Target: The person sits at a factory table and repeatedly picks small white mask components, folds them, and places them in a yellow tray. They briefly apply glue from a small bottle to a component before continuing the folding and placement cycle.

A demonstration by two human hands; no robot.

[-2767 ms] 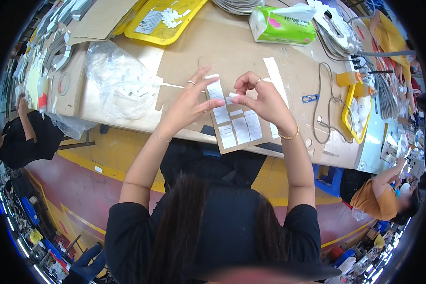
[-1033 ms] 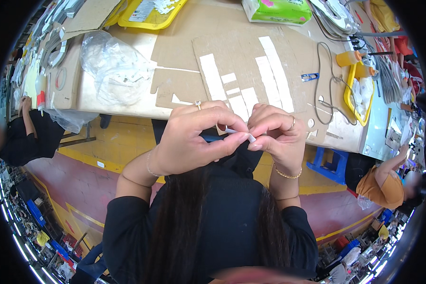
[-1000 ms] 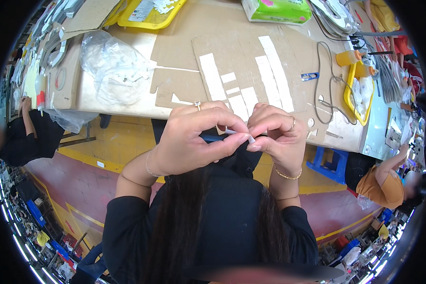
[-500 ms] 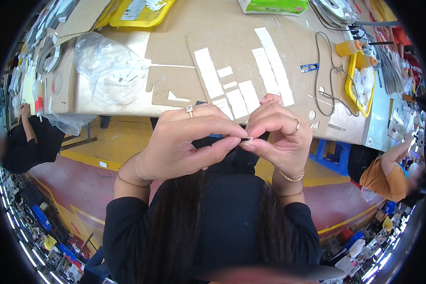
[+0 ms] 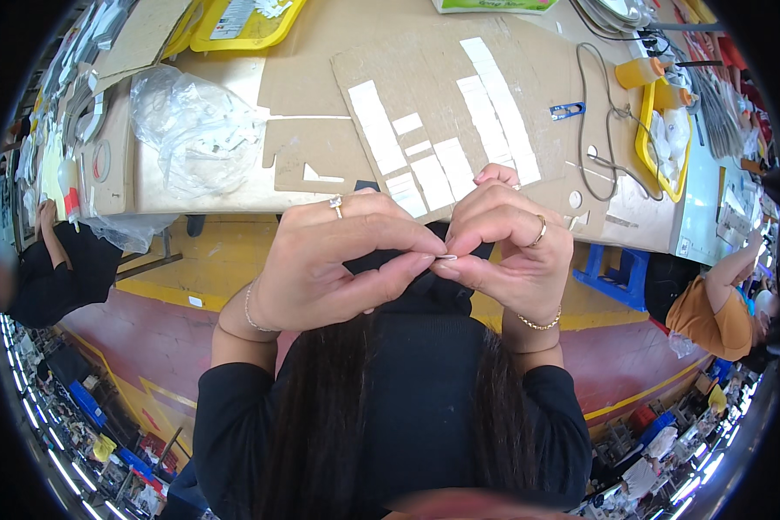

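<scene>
Between my fingertips is a small, thin white piece (image 5: pixel 447 256), mostly covered by the fingers, so its kind does not show. My left hand (image 5: pixel 342 251) pinches it from the left with thumb and forefinger. From the other side my right hand (image 5: pixel 507 247) grips it the same way, the fingertips of both hands nearly meeting. Both hands are in front of the table's near edge. Beyond them, a cardboard sheet (image 5: pixel 425 69) on the table carries white rectangular pieces laid in rows, among them a long strip (image 5: pixel 499 113) and a shorter one (image 5: pixel 377 126).
A clear plastic bag (image 5: pixel 186 130) lies left on the table. Yellow trays stand at the back left (image 5: pixel 250 35) and right (image 5: pixel 640 160). Blue thread snips (image 5: pixel 568 111) and a looped grey cord (image 5: pixel 615 147) lie right. People work on both sides, one in an orange top (image 5: pixel 711 321).
The small piece has turned slightly between my fingertips and shows flatter. My hands stay close together in nearly the same place. The view has shifted a little.
</scene>
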